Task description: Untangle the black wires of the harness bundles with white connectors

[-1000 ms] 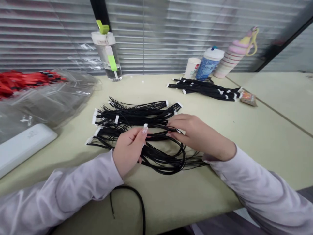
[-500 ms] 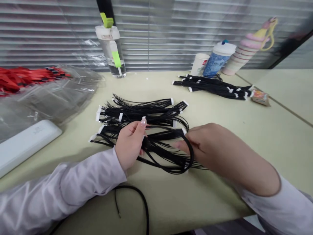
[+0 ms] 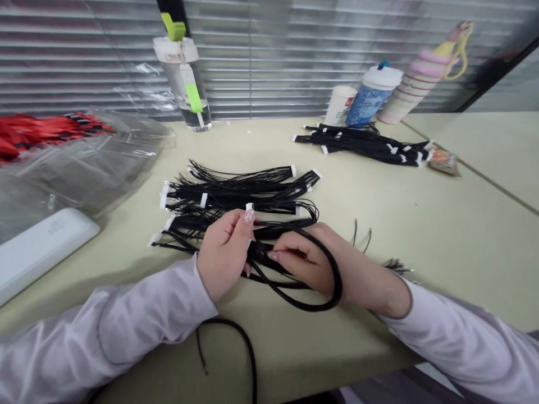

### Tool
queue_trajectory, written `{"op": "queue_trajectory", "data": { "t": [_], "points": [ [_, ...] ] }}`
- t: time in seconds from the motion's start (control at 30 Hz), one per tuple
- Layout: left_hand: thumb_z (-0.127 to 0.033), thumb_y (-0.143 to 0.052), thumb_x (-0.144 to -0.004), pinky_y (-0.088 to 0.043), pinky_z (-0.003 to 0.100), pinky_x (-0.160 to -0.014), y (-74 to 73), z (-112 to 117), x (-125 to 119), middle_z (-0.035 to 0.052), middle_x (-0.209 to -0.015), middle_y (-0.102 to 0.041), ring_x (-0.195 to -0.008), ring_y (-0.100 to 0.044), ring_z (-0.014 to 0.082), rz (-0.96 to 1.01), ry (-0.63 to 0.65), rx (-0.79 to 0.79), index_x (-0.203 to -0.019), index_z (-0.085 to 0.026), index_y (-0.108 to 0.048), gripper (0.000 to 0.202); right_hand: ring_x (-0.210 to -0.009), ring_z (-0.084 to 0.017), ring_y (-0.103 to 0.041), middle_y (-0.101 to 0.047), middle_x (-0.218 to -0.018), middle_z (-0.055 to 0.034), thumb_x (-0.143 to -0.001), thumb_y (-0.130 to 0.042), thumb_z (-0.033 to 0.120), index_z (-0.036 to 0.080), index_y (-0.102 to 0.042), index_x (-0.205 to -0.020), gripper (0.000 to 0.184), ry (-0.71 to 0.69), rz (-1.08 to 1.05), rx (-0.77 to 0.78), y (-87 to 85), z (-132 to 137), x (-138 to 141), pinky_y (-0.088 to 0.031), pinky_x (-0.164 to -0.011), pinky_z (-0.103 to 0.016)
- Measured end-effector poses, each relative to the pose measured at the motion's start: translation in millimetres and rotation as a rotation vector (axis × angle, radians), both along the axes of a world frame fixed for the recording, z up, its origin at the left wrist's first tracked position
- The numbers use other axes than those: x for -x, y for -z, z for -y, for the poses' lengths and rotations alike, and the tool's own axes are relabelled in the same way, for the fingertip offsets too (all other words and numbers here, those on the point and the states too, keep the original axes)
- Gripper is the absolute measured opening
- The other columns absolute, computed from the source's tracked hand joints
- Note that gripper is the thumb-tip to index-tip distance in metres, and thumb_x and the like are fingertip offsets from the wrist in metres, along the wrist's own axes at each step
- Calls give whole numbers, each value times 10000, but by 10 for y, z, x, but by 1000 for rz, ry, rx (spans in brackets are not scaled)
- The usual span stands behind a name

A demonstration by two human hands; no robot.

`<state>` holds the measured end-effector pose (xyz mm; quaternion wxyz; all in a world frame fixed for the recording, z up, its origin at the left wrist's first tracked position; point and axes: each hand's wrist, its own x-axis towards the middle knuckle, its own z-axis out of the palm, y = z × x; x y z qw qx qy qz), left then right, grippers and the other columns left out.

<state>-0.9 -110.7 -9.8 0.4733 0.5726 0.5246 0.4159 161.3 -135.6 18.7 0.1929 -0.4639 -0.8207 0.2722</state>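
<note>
The bundle of black wires (image 3: 337, 279) lies at the near middle of the table (image 3: 421, 224), bent into a loop that passes around the right hand (image 3: 320, 264). That hand's fingers are curled in, pinching strands inside the loop. The left hand (image 3: 223, 252) pinches the bundle's white-plug end between thumb and fingers.

This looks like coiling in mid-turn. Closing the loop would call for a steady left pinch while the loose tails (image 3: 396, 264) are gathered.

Just beyond lies a flat pile of wires (image 3: 240, 191), with a second pile (image 3: 366, 146) far right near the cups (image 3: 339, 104). Plastic bags (image 3: 84, 163) sit at the left.
</note>
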Motion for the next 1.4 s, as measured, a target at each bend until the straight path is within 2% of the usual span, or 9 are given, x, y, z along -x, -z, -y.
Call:
{"op": "queue_trajectory", "data": {
  "t": [0.17,0.27,0.33,0.43,0.53,0.6,0.67,0.83,1.4],
  "points": [
    [-533,-429,-802,-338,159,-214,-9,-17,-13,-56,-543,-435,-280,-399,44,16,-8,31,-738,-164,-529,388,-568,-74,-439,-546,-636,8,-810,-466,198,162,-543,-637,193,17,224,-226,-110,10,-125,-319,-541,-218],
    [-546,-431,-795,-324,159,-213,-5,-39,-25,-64,-503,-409,-267,-374,39,50,-38,76,-637,-166,-472,414,-479,-90,-444,-547,-543,1,-801,-486,196,177,-592,-622,209,264,398,-419,-293,14,-324,-318,-499,-254],
    [-555,-437,-787,-310,158,-208,-1,-50,-33,-62,-502,-430,-263,-366,37,70,-40,92,-624,-166,-458,422,-520,-116,-516,-609,-614,-23,-784,-523,185,189,-656,-772,134,505,272,-603,-394,2,-443,-374,-522,-276],
    [-561,-451,-776,-301,161,-206,1,-52,-36,-48,-517,-477,-269,-372,41,82,-14,118,-661,-164,-497,417,-793,-176,-605,-637,-957,-86,-797,-533,179,205,-624,-1018,241,655,-299,-641,-432,-19,-494,-465,-659,-325],
    [-558,-465,-769,-324,170,-220,-4,-35,-26,-47,-486,-446,-280,-375,52,63,23,137,-711,-158,-557,414,-637,-111,-591,-635,-855,-44,-850,-476,216,225,-583,-1032,211,523,-676,-419,-338,-26,-389,-476,-585,-281],
    [-551,-459,-775,-337,173,-230,-11,-17,-15,-43,-475,-434,-293,-387,59,41,52,125,-724,-154,-582,419,-524,-76,-550,-622,-704,9,-847,-479,204,216,-517,-1104,260,399,-595,-272,-246,-33,-291,-464,-535,-234],
    [-542,-445,-787,-342,171,-234,-22,-1,-9,-33,-491,-462,-299,-399,59,30,73,101,-701,-152,-577,420,-561,-70,-567,-628,-682,26,-834,-479,159,199,-514,-1094,265,295,-377,-219,-159,-49,-214,-460,-561,-205],
    [-496,-426,-814,-315,160,-210,-44,6,-23,-8,-575,-561,-273,-379,40,53,53,123,-655,-153,-518,389,-660,-71,-548,-626,-717,13,-807,-520,162,158,-606,-761,97,204,-55,-424,-54,-93,-157,-407,-625,-191],
    [-473,-436,-817,-285,142,-215,-57,24,-22,-43,-415,-460,-242,-365,49,69,87,133,-626,-155,-526,381,-663,-82,-524,-600,-715,-7,-829,-468,147,149,-590,-752,145,151,34,-590,-37,-55,-112,-394,-610,-206]
  ]
}}
